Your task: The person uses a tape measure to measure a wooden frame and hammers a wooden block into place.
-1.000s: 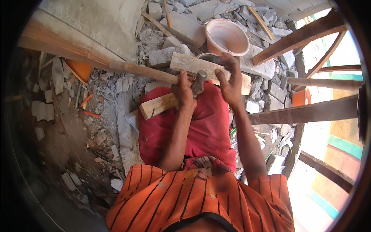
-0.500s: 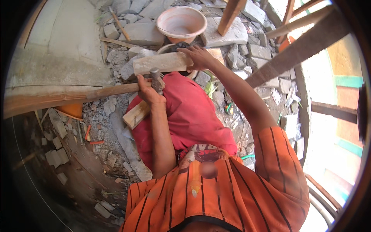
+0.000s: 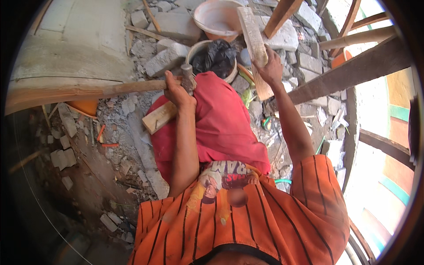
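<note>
**Hammer gripped in the left hand, wooden board clamped in the right**

A hammer (image 3: 119,90) is held by the left hand (image 3: 180,93), with the fingers wrapped around its wooden handle just beside the metal head. The head is turned up above the red trousers (image 3: 221,119), and the long handle is stretched toward the left of the view. Beneath the left wrist, a short wooden block (image 3: 159,118) is seen slanted over the trousers; whether it is touched by the left hand cannot be told.

A pale wooden board (image 3: 251,35) is held by the right hand (image 3: 271,70), its fingers clamped on the edge. The board is tilted, with its far end seen beside the right rim of a whitish basin (image 3: 216,17) and its near end to the right of the knees. Between the two hands, beyond the knees, a bucket (image 3: 190,55) is placed, in which a black plastic bag (image 3: 216,55) is contained.

The ground around is covered with broken concrete rubble (image 3: 165,59). At the right, the view is crossed by dark wooden beams (image 3: 344,73). An orange shirt (image 3: 247,221) with dark stripes is worn.
</note>
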{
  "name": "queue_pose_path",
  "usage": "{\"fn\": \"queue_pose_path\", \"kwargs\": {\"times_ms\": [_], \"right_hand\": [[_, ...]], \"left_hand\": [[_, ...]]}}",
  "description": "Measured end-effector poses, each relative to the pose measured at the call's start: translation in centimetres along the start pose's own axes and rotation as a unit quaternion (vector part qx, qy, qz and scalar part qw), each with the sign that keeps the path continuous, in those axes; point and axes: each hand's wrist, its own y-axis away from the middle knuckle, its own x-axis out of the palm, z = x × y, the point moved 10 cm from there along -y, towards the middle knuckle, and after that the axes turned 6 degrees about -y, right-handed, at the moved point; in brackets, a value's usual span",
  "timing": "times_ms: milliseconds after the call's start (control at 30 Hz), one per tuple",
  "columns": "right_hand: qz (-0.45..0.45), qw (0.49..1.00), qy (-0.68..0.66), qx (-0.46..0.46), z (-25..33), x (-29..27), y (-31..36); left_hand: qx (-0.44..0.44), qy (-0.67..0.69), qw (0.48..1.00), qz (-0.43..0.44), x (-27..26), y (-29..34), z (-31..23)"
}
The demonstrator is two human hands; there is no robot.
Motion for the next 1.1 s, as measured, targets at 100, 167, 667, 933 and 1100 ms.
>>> {"fn": "queue_pose_path", "kwargs": {"times_ms": [100, 167, 667, 933, 1100], "right_hand": [[-0.063, 0.98, -0.189, -0.018, -1.9, -1.4, 4.2], [-0.052, 0.959, -0.266, 0.083, -5.0, -0.4, 9.7], [0.325, 0.879, 0.141, 0.319, -21.1, 10.9, 28.7], [0.323, 0.691, -0.441, 0.473, -14.9, 9.4, 27.3], [0.215, 0.632, -0.673, 0.318, -4.0, 5.5, 15.0]], "left_hand": [[-0.023, 0.0, 1.0, 0.006, -0.8, 0.2, 0.0], [-0.047, -0.017, 0.999, 0.021, -0.1, 1.5, -0.8], [0.002, 0.078, 0.996, -0.037, -1.2, 0.6, 0.2], [-0.005, 0.095, 0.995, -0.036, -1.3, 0.9, 0.2], [-0.008, 0.086, 0.996, -0.037, -0.5, 1.2, -0.3]]}}
